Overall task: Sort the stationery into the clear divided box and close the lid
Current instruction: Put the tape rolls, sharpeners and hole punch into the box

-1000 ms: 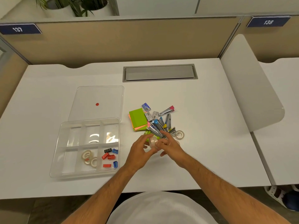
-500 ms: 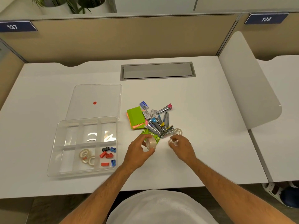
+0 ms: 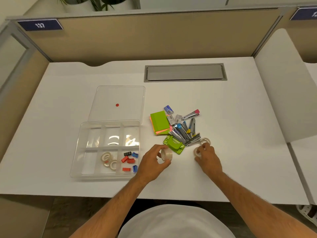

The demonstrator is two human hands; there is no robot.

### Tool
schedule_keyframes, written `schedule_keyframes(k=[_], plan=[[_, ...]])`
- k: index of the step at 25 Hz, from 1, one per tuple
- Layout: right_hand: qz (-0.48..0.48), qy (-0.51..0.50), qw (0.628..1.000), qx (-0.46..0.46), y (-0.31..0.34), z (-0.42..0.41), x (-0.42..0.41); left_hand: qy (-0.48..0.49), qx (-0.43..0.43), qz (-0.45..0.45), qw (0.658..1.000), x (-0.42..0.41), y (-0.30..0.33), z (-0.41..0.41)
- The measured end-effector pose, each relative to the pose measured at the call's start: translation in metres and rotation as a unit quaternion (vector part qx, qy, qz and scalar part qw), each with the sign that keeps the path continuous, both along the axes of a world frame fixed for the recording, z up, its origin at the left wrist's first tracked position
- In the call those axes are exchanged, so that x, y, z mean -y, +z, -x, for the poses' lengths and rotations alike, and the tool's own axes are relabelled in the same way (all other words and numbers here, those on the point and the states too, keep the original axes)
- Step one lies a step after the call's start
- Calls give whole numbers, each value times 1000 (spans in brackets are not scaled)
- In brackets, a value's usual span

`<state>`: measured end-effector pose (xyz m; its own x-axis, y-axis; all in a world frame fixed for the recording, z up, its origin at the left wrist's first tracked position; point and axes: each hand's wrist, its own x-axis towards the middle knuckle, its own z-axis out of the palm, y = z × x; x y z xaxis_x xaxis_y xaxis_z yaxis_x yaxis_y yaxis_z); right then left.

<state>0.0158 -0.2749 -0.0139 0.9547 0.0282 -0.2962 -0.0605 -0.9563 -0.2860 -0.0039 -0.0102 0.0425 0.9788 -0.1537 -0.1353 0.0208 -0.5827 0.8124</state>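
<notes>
The clear divided box [image 3: 77,152] lies open on the white desk, its lid [image 3: 120,93] folded back behind it. Tape rolls [image 3: 108,160] fill one front compartment, and small red, blue and black sharpeners [image 3: 129,160] the one to its right. My left hand [image 3: 151,163] grips a clear tape roll [image 3: 166,155] just right of the box. My right hand [image 3: 206,158] pinches another tape roll [image 3: 197,152]; a third roll [image 3: 205,140] lies just beyond it. The loose pile holds green sticky notes [image 3: 159,121], a green hole punch [image 3: 174,144] and several staplers and cutters [image 3: 186,132].
A grey cable hatch [image 3: 185,73] is set into the desk behind the pile. A white side panel [image 3: 277,86] stands along the desk's right edge. A beige partition [image 3: 154,36] closes the back.
My hands have drawn apart. The left keeps its tape roll and has shifted slightly left; the right has moved right and picked up a second roll from the pile's edge.
</notes>
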Motion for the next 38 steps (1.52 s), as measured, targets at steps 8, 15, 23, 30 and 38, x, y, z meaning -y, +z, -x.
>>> schedule_keyframes(k=[8,15,23,30,38], plan=[[-105,-15,992,70,12,11,-40,-22,22,5,1000,-64,4,9],[-204,-12,968,149,35,19,-153,-13,34,25,999,-157,-4,18],[-235,1,966,108,35,39,-231,14,10,-83,996,-238,-10,24],[-233,-38,967,100,47,53,-237,-76,12,-222,972,-241,-25,3],[-236,-27,968,84,53,56,-254,-78,26,-256,963,-237,-30,-10]])
